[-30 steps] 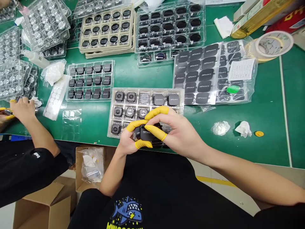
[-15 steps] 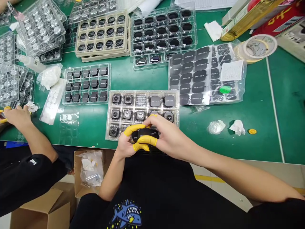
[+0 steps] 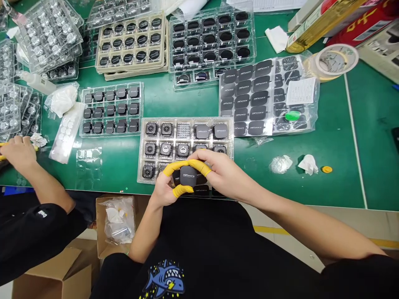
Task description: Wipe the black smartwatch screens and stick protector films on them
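A small black square case (image 3: 188, 177) with pale lettering is held up over the near edge of the table. My left hand (image 3: 163, 190), with yellow finger cots, grips it between the thumb below and the index finger along its top. My right hand (image 3: 220, 170) is closed at its upper right edge, yellow-covered fingertip and thumb against it. Behind the case lies a clear blister tray (image 3: 140, 166) of similar black pieces, some showing round backs; one pocket has no piece. Dark lettered labels (image 3: 202, 190) show partly below my right hand.
Sheets of black stickers (image 3: 246, 99) lie to the right, near tape rolls (image 3: 336, 60). Another tray of black pieces (image 3: 110, 110) sits left of centre. Stacked lens trays (image 3: 212, 39) stand behind. A co-worker's hand (image 3: 21, 153) is at far left. A cardboard box (image 3: 100, 226) stands below the table.
My right thumb has moved up from the front of the case to its top edge, uncovering the lettered face. The left hand keeps its grip.
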Motion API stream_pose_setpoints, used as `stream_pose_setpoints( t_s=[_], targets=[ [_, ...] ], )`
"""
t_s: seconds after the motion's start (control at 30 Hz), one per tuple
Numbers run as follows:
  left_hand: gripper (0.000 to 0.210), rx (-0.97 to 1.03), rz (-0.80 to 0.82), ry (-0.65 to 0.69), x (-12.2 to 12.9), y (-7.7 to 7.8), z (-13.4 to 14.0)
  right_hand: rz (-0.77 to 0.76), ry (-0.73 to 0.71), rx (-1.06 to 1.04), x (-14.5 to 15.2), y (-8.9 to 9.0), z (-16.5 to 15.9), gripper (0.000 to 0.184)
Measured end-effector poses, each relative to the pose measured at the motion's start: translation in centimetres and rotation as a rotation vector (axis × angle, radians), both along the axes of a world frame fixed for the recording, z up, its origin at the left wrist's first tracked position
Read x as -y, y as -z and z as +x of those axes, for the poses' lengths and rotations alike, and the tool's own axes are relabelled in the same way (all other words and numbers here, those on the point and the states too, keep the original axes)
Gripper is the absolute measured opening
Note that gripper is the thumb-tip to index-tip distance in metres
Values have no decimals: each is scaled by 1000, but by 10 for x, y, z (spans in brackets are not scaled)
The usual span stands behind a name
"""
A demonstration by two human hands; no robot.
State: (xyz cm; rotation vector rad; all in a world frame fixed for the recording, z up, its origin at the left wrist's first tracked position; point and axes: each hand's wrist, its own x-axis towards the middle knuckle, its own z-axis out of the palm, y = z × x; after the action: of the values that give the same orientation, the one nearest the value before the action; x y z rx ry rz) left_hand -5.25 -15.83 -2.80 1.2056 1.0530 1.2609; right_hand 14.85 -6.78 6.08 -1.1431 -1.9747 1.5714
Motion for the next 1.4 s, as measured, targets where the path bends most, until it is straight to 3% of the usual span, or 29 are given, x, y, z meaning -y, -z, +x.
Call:
stream_pose_setpoints(
  t_s=[0.13,0.27,0.43,0.93,1.07,1.2,1.3,1.4],
  targets=[
    [71,48,47,-35,-3,0,0,-69,-35,-27,-6,-5,7,28],
    [77,71,29,-96,-2,5,0,-7,-76,10,-5,-5,12,26],
    [80,56,-9,-64,0,7,-2,27,-167,98,-4,0,10,31],
    [62,-270,125,33,1,-7,-2,36,-62,-10,1,15,9,41],
    [65,-252,19,-40,7,-4,0,33,25,-63,-25,13,9,37],
    [56,-228,-28,6,11,-6,-2,277,235,80,-79,28,1,24],
    [45,-221,83,58,8,-9,-2,379,193,260,-108,52,-14,13],
    [36,-228,190,44,4,-11,-1,453,100,385,-113,71,-29,19]
  ],
)
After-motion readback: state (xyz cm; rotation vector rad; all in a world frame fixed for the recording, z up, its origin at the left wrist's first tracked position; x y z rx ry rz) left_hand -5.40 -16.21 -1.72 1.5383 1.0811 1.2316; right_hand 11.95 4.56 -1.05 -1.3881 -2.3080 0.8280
